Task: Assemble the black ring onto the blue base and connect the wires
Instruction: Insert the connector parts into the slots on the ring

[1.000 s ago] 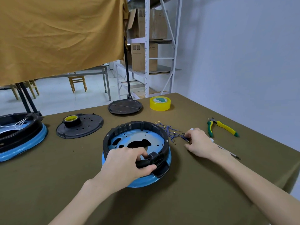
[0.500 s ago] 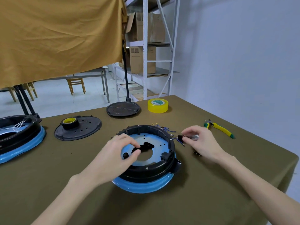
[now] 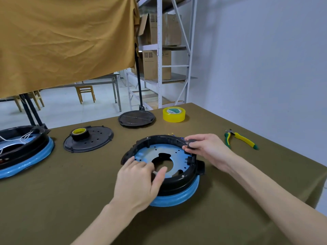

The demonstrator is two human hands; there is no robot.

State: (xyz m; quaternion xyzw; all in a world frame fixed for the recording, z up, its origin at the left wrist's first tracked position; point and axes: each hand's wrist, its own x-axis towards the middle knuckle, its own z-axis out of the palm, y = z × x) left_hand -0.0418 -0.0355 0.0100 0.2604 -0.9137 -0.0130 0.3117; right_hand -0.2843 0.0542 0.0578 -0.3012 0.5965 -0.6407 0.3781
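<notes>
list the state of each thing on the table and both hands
ring: seated on base
base: flat on table, under ring
left hand: open, fingers resting on ring's near rim
right hand: pinching small black part at ring's far rim
pliers: lying untouched
yellow tape: lying flat

The scene was bright and evenly lit by soft, diffuse light, without glare. Faint shadows lay under the hands on the worktop (image 3: 247,200). The left hand (image 3: 139,183) was slightly motion-blurred. Shelf uprights at the frame's top leaned with wide-angle distortion.
</notes>
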